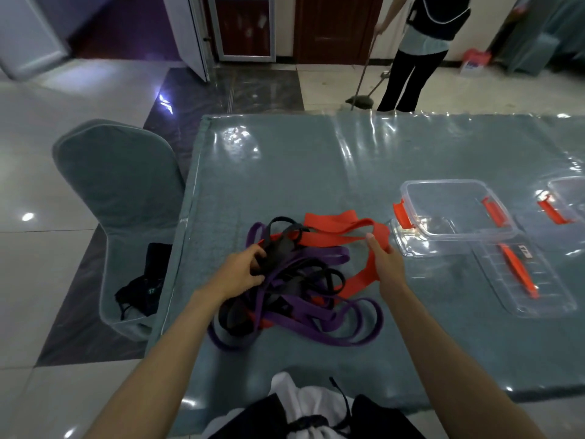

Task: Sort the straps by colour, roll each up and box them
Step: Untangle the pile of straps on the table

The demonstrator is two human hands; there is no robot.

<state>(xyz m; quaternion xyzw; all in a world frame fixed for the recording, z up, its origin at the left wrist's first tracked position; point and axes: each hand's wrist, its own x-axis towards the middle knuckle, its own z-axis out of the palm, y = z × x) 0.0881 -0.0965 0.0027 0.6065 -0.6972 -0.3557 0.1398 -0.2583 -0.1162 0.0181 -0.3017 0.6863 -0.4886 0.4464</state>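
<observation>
Left hand (242,272) curls its fingers into the tangle, gripping a black strap (278,248) at the heap's left edge, while the right hand (384,263) pinches the wide red strap (342,231) near its far bend, thumb up on the band. That red strap is flat, smooth and broad, looping from the right hand back across the top of the pile; the purple straps (316,324) are narrower, sprawling in long floppy loops toward the near side, with more black ones knotted through the middle. All of it lies between the two hands on a surface (285,172) covered in grey-green cloth under glossy, wrinkled clear plastic. Just right of the red strap sits a clear box (456,207) with red latches, its lid (525,277) flat beside it, another clear box (566,198) at the right border. There's open cloth beyond the pile and the surface's left edge runs close by the left hand, a covered chair (117,185) beside it. A person (421,52) sweeps the floor beyond.
</observation>
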